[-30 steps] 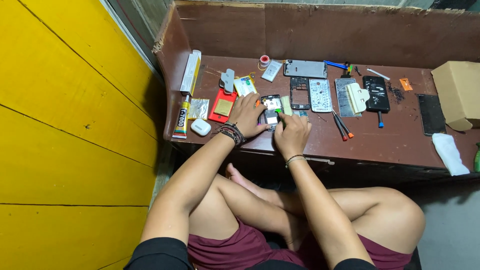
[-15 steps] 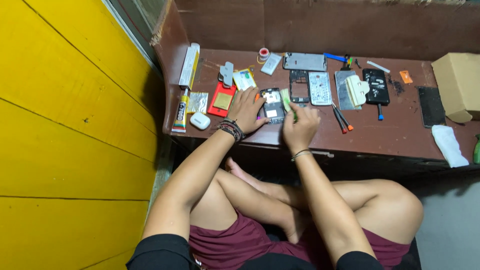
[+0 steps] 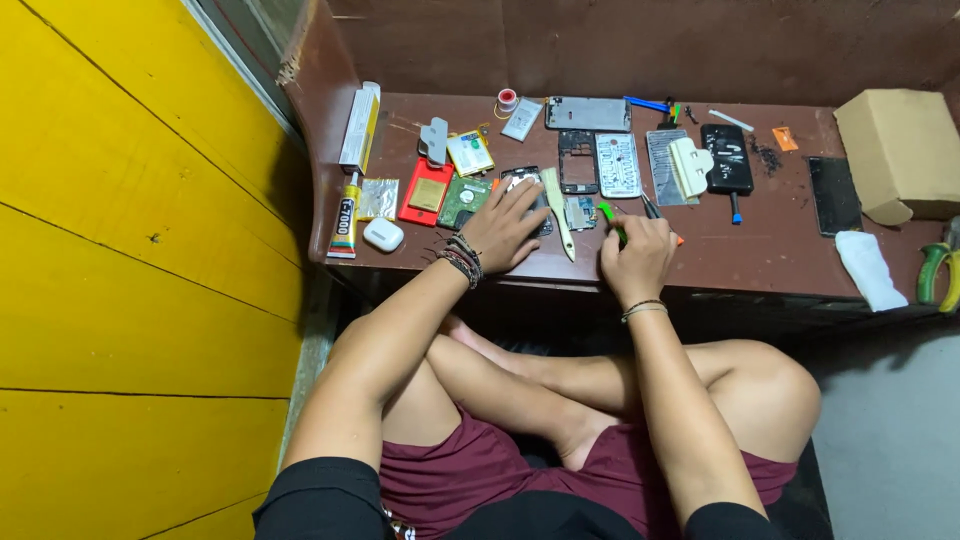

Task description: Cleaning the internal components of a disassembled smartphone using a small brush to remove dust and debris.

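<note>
The left hand [image 3: 505, 228] lies flat on a small dark phone part [image 3: 530, 195] near the front of the table [image 3: 740, 250]. Its fingers are spread apart and press down on the part; they don't wrap round it. The right hand [image 3: 635, 255] is just beside it, w/ fingers closed tight on a thin green tool [image 3: 610, 215]. The tool's tip points toward the phone part.

The phone part looks light, thin and stiff, prob. easy to crack or scratch. I think it's best held by its edges, or pinned flat like now, not squeezed in the middle. The green tool looks light and a bit slippery, so a grip close to the tip seems good.

Lots of stuff sits close by. A pale flat stick [image 3: 557, 210] lies right between the two hands, touching neither that I can see. A small grey bit [image 3: 578, 212] is next to it. To the left are a green board [image 3: 462, 200], a red case [image 3: 425, 192], a white pod box [image 3: 383, 235] and a glue tube [image 3: 343, 220]. Farther back are a phone frame [image 3: 577, 160], a white back cover [image 3: 617, 165] and a black phone [image 3: 727, 158]. Far right: a cardboard box [image 3: 895, 150] and a white cloth [image 3: 868, 268]. The stick and grey bit are the ones most in the way.
</note>
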